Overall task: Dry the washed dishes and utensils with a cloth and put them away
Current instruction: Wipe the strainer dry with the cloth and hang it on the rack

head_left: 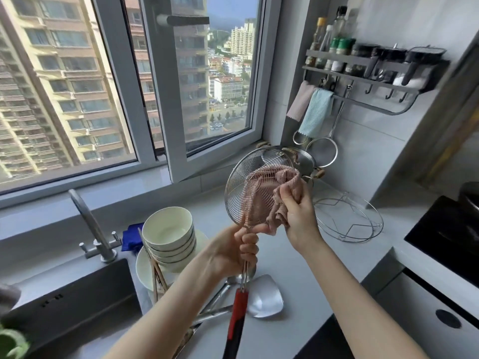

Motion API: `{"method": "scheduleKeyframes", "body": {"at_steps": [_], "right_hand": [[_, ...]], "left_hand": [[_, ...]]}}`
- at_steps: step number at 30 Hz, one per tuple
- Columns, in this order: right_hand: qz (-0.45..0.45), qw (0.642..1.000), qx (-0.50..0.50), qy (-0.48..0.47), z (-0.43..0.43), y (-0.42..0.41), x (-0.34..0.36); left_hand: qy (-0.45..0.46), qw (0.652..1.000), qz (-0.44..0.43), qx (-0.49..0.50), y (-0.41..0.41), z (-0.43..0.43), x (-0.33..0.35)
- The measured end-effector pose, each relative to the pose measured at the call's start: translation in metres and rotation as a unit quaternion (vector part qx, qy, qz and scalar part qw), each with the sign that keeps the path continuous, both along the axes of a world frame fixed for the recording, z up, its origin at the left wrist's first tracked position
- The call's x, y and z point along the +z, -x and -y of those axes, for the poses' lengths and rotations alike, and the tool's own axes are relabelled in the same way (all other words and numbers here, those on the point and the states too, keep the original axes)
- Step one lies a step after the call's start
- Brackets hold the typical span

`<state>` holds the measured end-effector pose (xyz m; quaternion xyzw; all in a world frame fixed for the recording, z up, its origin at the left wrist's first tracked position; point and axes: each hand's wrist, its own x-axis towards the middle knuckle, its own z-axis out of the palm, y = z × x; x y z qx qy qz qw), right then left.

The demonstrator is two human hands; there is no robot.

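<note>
Head view: the wire skimmer (pixel 241 182) is held up over the counter (pixel 298 268), between the two hands and in front of the window corner. Its long axis runs near upright, with the round basket at the top and the red-and-black handle (pixel 239 312) hanging low towards the person.

The left hand (pixel 233 252) grips the bare metal shaft just under the basket, its fingers curled tight round it. The right hand (pixel 300 216) is at the basket's right edge, fingers and thumb bunched on the pink cloth (pixel 280 216). The cloth is pressed against the wires from the far side and shows through them.

Judgement: drying of the skimmer is in hand. The next wipe depends on the cloth lying to the right of the basket and behind it. The right hand is the nearer one to do the wiping, while the left only turns the shaft.

Items awaiting drying lie below and to the left:
- stacked bowls (pixel 168 234) on a plate (pixel 141 265)
- chopsticks (pixel 158 275)
- a metal spatula (pixel 267 299) on the counter under the handle

A round wire rack (pixel 347 218) lies on the counter to the right. The wall rack (pixel 375 81), above and to the right, has free hooks, a likely place for the skimmer.
</note>
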<state>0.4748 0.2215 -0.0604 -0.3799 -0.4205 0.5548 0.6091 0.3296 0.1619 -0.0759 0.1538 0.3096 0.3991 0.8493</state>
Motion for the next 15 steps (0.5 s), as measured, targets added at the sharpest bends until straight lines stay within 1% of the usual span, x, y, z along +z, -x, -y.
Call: {"method": "scheduleKeyframes", "body": {"at_steps": [2,4,5,6,8,10,12,13,14,15], "right_hand": [[0.056,0.998,0.04,-0.014,0.003,-0.024,-0.003],[0.088,0.996,0.022,0.0,0.003,-0.051,-0.001],[0.08,0.997,-0.002,0.017,0.001,-0.066,0.0],[0.059,0.997,-0.031,0.037,0.001,-0.079,0.004],[0.017,0.993,-0.101,0.053,-0.004,-0.108,0.013],[0.015,0.988,-0.154,0.021,-0.008,-0.136,0.026],[0.083,0.98,-0.172,-0.051,-0.008,-0.154,0.038],[0.142,0.971,-0.173,-0.085,-0.01,-0.159,0.041],[0.208,0.956,-0.168,-0.119,-0.012,-0.16,0.042],[0.28,0.932,-0.165,-0.159,-0.017,-0.158,0.035]], "left_hand": [[0.008,1.0,-0.001,-0.028,0.001,-0.006,0.0],[0.004,0.998,-0.04,-0.053,-0.002,-0.011,0.003],[-0.009,0.994,-0.091,-0.055,-0.006,-0.014,0.004],[-0.032,0.985,-0.163,-0.051,-0.01,-0.018,0.005],[-0.098,0.943,-0.317,-0.022,-0.02,-0.028,0.002],[-0.151,0.901,-0.405,0.03,-0.034,-0.042,-0.001],[-0.187,0.866,-0.458,0.068,-0.05,-0.058,-0.006],[-0.196,0.859,-0.465,0.081,-0.061,-0.066,-0.006],[-0.205,0.859,-0.46,0.087,-0.074,-0.075,-0.006],[-0.221,0.86,-0.453,0.082,-0.089,-0.084,-0.006]]}}
